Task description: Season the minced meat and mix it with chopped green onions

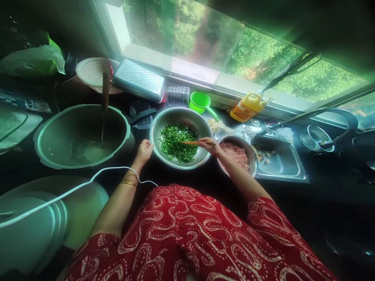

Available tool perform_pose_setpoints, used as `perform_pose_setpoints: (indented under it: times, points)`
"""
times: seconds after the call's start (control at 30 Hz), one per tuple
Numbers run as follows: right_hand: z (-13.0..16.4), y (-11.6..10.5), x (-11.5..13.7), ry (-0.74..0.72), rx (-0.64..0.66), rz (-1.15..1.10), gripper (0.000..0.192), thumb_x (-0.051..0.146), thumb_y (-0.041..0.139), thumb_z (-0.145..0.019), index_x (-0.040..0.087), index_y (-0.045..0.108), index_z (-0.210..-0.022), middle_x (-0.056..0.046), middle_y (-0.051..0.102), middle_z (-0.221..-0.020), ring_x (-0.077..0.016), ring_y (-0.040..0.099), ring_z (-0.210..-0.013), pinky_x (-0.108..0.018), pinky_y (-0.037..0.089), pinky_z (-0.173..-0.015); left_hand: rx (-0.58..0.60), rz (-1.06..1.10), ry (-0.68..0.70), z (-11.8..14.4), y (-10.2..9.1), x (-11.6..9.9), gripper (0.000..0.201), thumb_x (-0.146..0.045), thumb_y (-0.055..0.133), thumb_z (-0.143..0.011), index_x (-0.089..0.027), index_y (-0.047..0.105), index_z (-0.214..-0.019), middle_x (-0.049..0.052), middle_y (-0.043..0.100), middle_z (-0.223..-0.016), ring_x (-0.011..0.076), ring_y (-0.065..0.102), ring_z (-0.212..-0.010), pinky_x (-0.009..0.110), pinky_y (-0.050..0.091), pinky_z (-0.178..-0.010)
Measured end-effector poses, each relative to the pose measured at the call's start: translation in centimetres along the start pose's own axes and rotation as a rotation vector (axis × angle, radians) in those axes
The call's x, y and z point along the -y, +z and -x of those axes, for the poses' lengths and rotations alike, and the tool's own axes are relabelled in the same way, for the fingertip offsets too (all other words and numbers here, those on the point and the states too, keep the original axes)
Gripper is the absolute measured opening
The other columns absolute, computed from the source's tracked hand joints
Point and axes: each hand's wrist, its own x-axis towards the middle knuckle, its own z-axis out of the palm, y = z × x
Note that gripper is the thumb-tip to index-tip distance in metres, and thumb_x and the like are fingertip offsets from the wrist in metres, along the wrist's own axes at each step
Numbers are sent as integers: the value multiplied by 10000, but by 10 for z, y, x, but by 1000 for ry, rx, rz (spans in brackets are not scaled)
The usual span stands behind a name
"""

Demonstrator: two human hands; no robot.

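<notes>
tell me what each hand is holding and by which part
Right hand grips wooden chopsticks by their upper ends. Left hand grips the round steel bowl of chopped greens by its rim.

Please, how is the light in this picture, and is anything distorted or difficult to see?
Head view: bright window overexposed, green tint everywhere; counter edges fall into shadow; wide lens bends the frame; the round steel bowl of chopped greens is sharp, as are the left hand and right hand holding wooden chopsticks.

Your kitchen counter by the window

You face a dark counter (322,187) under a wide window (187,35); green daylight floods in, trees outside.
</notes>
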Motion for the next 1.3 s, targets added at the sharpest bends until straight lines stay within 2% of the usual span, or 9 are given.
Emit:
perform_pose_setpoints:
  times: [0.17, 0.3, 0.43, 0.57, 0.7, 0.83, 0.97, 1.1, 1.3]
  points:
    - [-47, -8, 0, -47, -161, 29, 408, 533, 621, -728, 154, 688, -863, -44, 671, -703, -161, 616, -669, -283, 495, -630, -2, 1, -3, 5, 0, -2, 121, -271, 497, -733, -207, 399, -697, -67, 339, -467, 103, 279, -427, 242, 196, -458]
    - [-73, 14, 4, -49, -229, 51, 427, 551, 596, -742, 164, 677, -900, -57, 686, -784, -175, 640, -743, -288, 509, -684, 15, 28, 65, 4, 1, -8, 112, -276, 501, -737, -199, 421, -721, -51, 405, -521, 104, 341, -459, 236, 241, -476]
    - [-60, 38, 4, 9, -70, -143, 456, 588, 664, -665, 165, 675, -836, -57, 689, -743, -186, 666, -729, -308, 539, -691, 29, 21, 109, -1, 1, -12, 112, -280, 499, -746, -197, 426, -732, -45, 430, -533, 106, 364, -471, 234, 260, -487]
    - [-30, 15, 12, 60, 169, -123, 427, 550, 726, -627, 157, 699, -791, -57, 699, -708, -187, 667, -677, -314, 553, -670, 22, -11, 110, 0, -1, -18, 101, -271, 506, -755, -192, 443, -751, -41, 448, -551, 111, 391, -490, 237, 272, -499]
    - [-40, -7, 19, -64, -41, -66, 413, 545, 675, -697, 173, 709, -874, -58, 714, -780, -179, 665, -738, -302, 543, -710, 51, -21, 146, 3, -3, -29, 98, -267, 507, -763, -195, 441, -767, -45, 451, -570, 111, 409, -498, 245, 292, -511]
    - [-63, 16, 15, -167, -231, -103, 455, 579, 626, -724, 178, 701, -925, -69, 710, -886, -171, 655, -793, -293, 528, -735, 88, -30, 201, 2, -3, -35, 124, -298, 511, -771, -194, 449, -800, -34, 482, -618, 122, 446, -542, 249, 333, -541]
    - [-43, 31, 6, -134, -6, -83, 457, 590, 623, -727, 161, 706, -859, -63, 701, -784, -164, 640, -716, -280, 514, -658, 92, -37, 198, 0, -4, -34, 127, -302, 508, -769, -190, 455, -800, -22, 496, -648, 126, 458, -573, 250, 356, -562]
    - [1, -4, -3, -151, 232, 88, 370, 525, 653, -741, 171, 730, -817, -65, 700, -781, -160, 630, -694, -274, 498, -640, 61, -35, 162, 1, -5, -28, 130, -300, 515, -757, -190, 459, -795, -22, 490, -637, 128, 459, -573, 248, 352, -557]
    - [5, -51, -1, -156, -110, 164, 379, 566, 618, -755, 216, 731, -851, -61, 701, -823, -188, 623, -752, -308, 508, -665, 71, -16, 121, 3, -5, -34, 143, -300, 520, -742, -190, 454, -805, -31, 481, -620, 119, 444, -530, 252, 338, -535]
